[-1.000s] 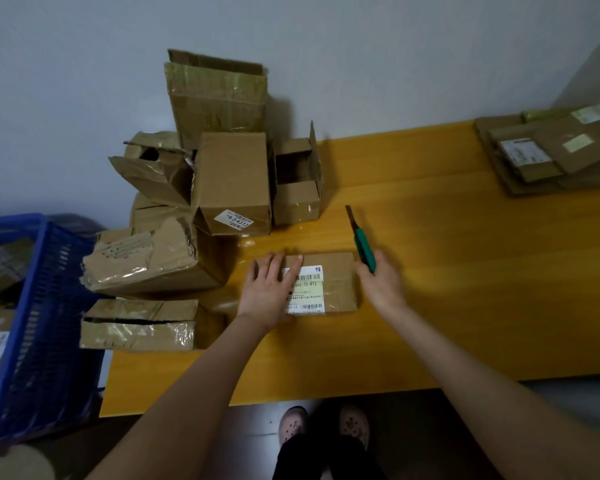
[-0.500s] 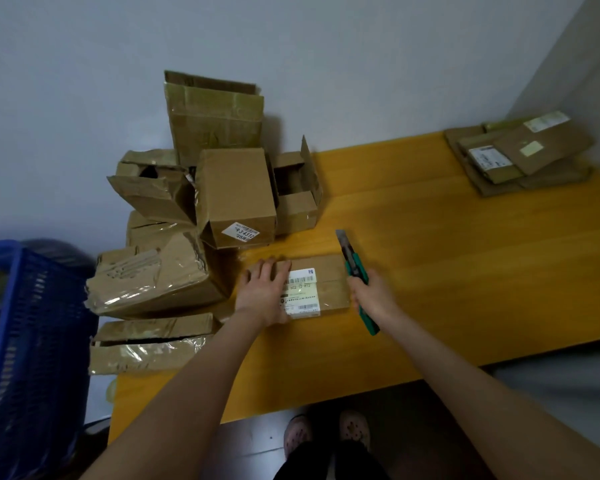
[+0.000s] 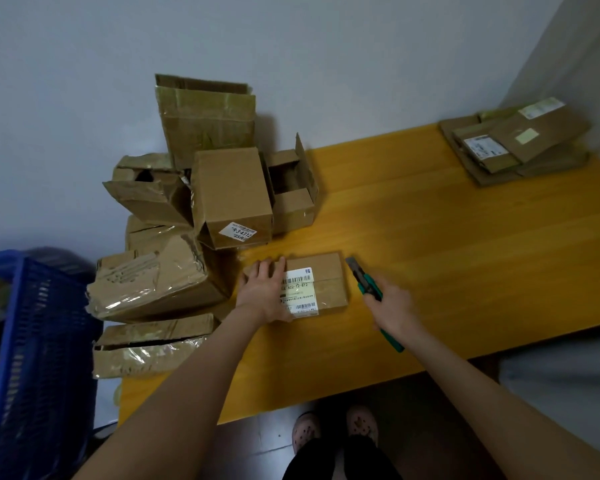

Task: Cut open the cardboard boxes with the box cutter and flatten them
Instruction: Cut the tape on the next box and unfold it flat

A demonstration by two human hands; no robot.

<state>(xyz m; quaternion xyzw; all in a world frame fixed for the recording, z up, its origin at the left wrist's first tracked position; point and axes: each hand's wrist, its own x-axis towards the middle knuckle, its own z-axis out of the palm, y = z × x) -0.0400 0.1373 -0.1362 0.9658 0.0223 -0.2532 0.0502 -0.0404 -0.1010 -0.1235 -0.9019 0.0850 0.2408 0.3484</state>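
Observation:
A small flat cardboard box (image 3: 326,271) with a white barcode label lies on the yellow wooden table (image 3: 447,254). My left hand (image 3: 264,292) rests flat on the box's left part, fingers straight. My right hand (image 3: 390,308) grips a green box cutter (image 3: 366,285); its blade end points up-left and sits just off the box's right edge, not touching it as far as I can see.
A heap of several taped, crumpled boxes (image 3: 205,209) fills the table's left end against the wall. Flattened cardboard (image 3: 513,143) is stacked at the far right corner. A blue crate (image 3: 39,358) stands left of the table. My feet show below the front edge.
My right hand turned the cutter from upright to slanted and has now drawn it a little away from the box's right edge. The left hand stays on the box.

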